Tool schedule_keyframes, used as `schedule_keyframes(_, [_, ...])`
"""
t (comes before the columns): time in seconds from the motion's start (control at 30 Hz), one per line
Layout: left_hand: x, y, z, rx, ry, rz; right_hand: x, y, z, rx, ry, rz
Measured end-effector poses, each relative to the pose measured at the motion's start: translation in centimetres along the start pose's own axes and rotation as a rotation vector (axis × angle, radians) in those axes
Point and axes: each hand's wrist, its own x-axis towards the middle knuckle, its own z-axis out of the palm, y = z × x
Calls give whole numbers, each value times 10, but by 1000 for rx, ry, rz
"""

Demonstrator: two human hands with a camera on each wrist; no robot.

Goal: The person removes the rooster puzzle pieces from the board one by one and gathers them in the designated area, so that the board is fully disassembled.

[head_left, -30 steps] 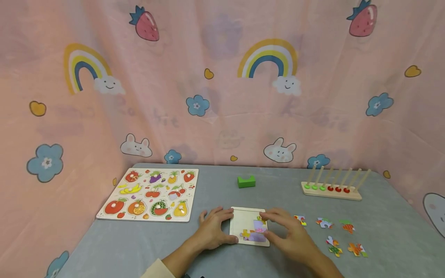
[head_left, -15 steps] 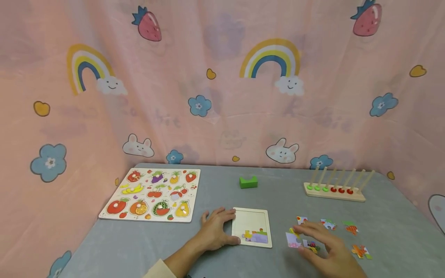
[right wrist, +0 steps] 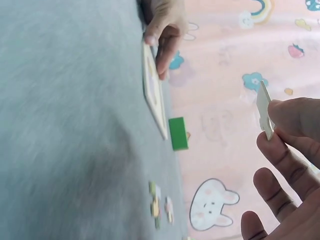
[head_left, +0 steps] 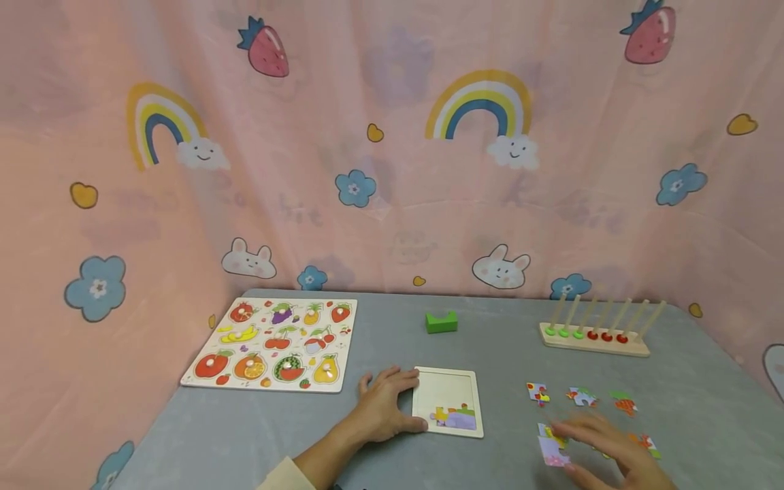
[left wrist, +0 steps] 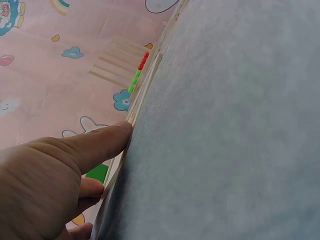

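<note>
1. The grey table (head_left: 257,435) is carrying everything here, with the small jigsaw tray (head_left: 449,382) lying near its front edge; every place below is told from that tray.
2. Well off to the tray's left, the fruit peg board (head_left: 273,344) is lying flat, its fruit pieces all sitting in place.
3. Far to the right of the tray and further back, the wooden bead rack (head_left: 595,335) is standing with green and red beads at the foot of its pegs.
4. The left hand (head_left: 381,408) is resting against the tray's left edge, fingers relaxed and spread along the top left corner, thumb pressing the near left corner; the left wrist view is showing that thumb (left wrist: 97,145) flat against the tray's rim.
5. The right hand (head_left: 612,452) is hovering to the right of the tray, near the table's front edge, thumb and forefinger pinching a pink jigsaw piece (head_left: 553,450); the right wrist view is showing that piece edge-on between the fingertips (right wrist: 285,117), the other fingers hanging loosely curled.
6. Behind the tray, the green block (head_left: 442,322) is sitting alone.
7. To the right of the tray, loose jigsaw pieces (head_left: 580,396) are lying scattered, apart from one another.
</note>
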Motion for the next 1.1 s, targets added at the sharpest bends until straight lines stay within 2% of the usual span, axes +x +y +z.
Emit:
schedule_keyframes(0.13, [1, 0, 1, 1, 2, 0, -10, 1, -7, -84, -33, 89])
schedule_keyframes(0.23, [1, -1, 2, -2, 0, 0, -17, 8, -9, -66, -43, 64])
schedule_keyframes(0.33, [1, -1, 2, -1, 1, 1, -26, 21, -10, 68, -77, 4])
schedule_keyframes(0.5, [0, 0, 2, -2, 1, 6, -40, 54, -11, 319, -236, -165])
schedule_keyframes(0.63, [0, 1, 2, -9, -1, 8, -45, 61, -11, 366, -293, -144])
schedule_keyframes(0.73, [0, 0, 2, -10, 0, 8, -44, 56, -12, 348, -305, -60])
schedule_keyframes(0.8, [0, 0, 2, -8, 1, 8, -44, 56, -11, 324, -323, -46])
schedule_keyframes(0.9, [0, -1, 1, -5, 2, 7, -43, 60, -9, 238, -343, -89])
schedule_keyframes(1.03, [0, -1, 1, -11, -1, 4, -42, 65, -4, 103, -302, -212])
schedule_keyframes(1.1, [0, -1, 1, -13, -2, 2, -42, 66, -2, 63, -288, -237])
